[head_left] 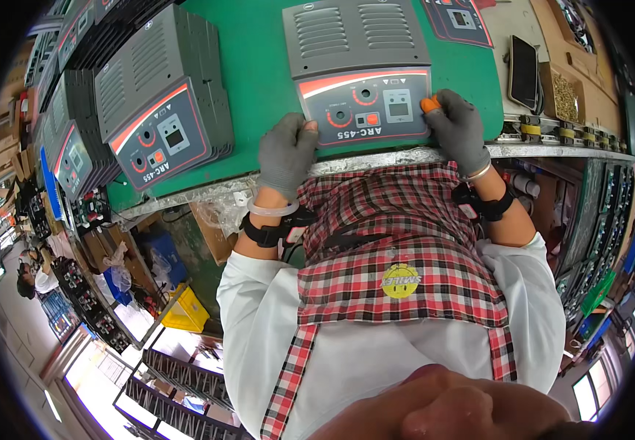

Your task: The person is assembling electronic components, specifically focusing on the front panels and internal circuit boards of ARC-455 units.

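Observation:
A grey metal housing (357, 44) with two louvred vents lies on the green work surface in front of me. Its near face is a dark front panel (376, 133) with a red stripe, two dial holes, a red switch and a small display window. My left hand (286, 152), in a grey glove with the thumb tip bare, is closed on the panel's left edge. Gloved likewise, my right hand (459, 134) is closed at the right edge. At its fingertips is a small orange piece (430, 104); whether it is worn or held I cannot tell.
Stacked similar housings (157, 88) stand on the left. Another panel (458, 20) lies at the far right, near a dark phone-shaped object (523, 71) and a box of small brass-coloured parts (565, 97). A metal edge (398, 158) borders the green mat (251, 73). Below left is a yellow bin (185, 312).

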Demonstrator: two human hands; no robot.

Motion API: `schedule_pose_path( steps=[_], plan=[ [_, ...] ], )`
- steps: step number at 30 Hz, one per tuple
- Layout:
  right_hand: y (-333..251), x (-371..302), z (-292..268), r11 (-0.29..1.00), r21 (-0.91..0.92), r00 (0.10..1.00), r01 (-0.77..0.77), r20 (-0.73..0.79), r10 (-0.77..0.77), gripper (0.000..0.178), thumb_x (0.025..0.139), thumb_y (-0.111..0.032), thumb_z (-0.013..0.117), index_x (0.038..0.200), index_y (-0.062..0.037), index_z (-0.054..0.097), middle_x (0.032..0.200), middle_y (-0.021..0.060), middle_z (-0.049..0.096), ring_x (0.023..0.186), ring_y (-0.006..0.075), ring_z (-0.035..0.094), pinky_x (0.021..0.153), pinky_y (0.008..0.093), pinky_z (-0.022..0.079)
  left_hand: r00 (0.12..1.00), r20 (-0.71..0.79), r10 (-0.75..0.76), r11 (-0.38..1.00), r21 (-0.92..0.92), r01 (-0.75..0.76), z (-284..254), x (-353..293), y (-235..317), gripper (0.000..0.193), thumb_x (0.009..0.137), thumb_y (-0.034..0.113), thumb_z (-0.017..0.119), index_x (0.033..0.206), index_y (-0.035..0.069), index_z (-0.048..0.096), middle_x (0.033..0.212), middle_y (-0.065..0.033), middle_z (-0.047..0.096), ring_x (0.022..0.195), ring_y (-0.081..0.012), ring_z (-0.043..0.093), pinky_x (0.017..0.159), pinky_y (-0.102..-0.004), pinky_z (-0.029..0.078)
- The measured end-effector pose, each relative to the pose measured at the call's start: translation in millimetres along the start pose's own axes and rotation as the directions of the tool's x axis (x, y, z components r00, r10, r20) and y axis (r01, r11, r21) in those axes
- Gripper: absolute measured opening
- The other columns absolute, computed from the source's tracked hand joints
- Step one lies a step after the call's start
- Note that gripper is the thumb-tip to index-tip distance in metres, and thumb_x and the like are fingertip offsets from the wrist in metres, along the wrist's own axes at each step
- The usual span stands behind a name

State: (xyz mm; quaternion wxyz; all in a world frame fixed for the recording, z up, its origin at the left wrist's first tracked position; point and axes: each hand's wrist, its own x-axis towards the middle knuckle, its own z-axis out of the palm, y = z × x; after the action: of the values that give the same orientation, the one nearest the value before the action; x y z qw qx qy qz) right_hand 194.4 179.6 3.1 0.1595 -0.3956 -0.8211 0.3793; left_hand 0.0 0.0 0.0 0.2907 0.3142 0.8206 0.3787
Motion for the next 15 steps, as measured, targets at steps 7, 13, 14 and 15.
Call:
schedule_pose_path(
  steps=[7, 13, 14, 15],
  plan=[
    [0.4, 0.1, -0.1, 0.999, -0.029, 1.000, -0.022, 0.004, 0.022, 0.020, 0.069, -0.015, 0.058, 0.082, -0.0008, 0.054, 0.058, 0.0134, 0.052, 0.050, 0.0230, 0.053, 0.048, 0.0312, 0.040, 0.996, -0.024, 0.083, 0.997, 0.002, -0.083, 1.1, 0.8, -1.2, 0.018, 0.080, 0.015, 0.055, 0.069, 0.002, 0.050, 0.052, -0.0030, 0.049, 0.039, -0.0081, 0.046, 0.035, -0.0238, 0.034],
    [-0.2, 0.1, -0.3, 0.999, -0.023, 0.999, -0.036, 0.012, 0.036, 0.021, 0.069, -0.015, 0.058, 0.082, 0.0002, 0.054, 0.057, 0.0133, 0.052, 0.050, 0.0224, 0.054, 0.048, 0.0309, 0.041, 0.996, -0.026, 0.090, 0.995, 0.055, -0.089, 0.5, 1.2, 1.1, 0.018, 0.079, 0.015, 0.055, 0.068, 0.002, 0.050, 0.051, -0.0032, 0.049, 0.040, -0.0084, 0.047, 0.035, -0.0240, 0.035],
    [0.0, 0.0, -0.2, 0.999, -0.022, 0.999, -0.041, 0.014, 0.041, 0.021, 0.069, -0.015, 0.058, 0.083, 0.0003, 0.054, 0.057, 0.0132, 0.052, 0.050, 0.0223, 0.054, 0.048, 0.0306, 0.041, 0.996, -0.028, 0.086, 0.994, 0.073, -0.084, 0.6, 1.3, 0.9, 0.018, 0.079, 0.016, 0.055, 0.068, 0.002, 0.050, 0.051, -0.0032, 0.049, 0.040, -0.0085, 0.048, 0.036, -0.0240, 0.035],
    [-0.4, 0.0, -0.1, 0.999, -0.022, 0.999, -0.040, 0.014, 0.040, 0.021, 0.069, -0.015, 0.058, 0.083, 0.0003, 0.054, 0.057, 0.0132, 0.052, 0.050, 0.0223, 0.054, 0.048, 0.0306, 0.041, 0.996, -0.029, 0.086, 0.994, 0.074, -0.084, 0.5, 1.3, 0.2, 0.018, 0.079, 0.016, 0.055, 0.068, 0.002, 0.050, 0.051, -0.0032, 0.049, 0.040, -0.0085, 0.048, 0.036, -0.0240, 0.035]
  ],
)
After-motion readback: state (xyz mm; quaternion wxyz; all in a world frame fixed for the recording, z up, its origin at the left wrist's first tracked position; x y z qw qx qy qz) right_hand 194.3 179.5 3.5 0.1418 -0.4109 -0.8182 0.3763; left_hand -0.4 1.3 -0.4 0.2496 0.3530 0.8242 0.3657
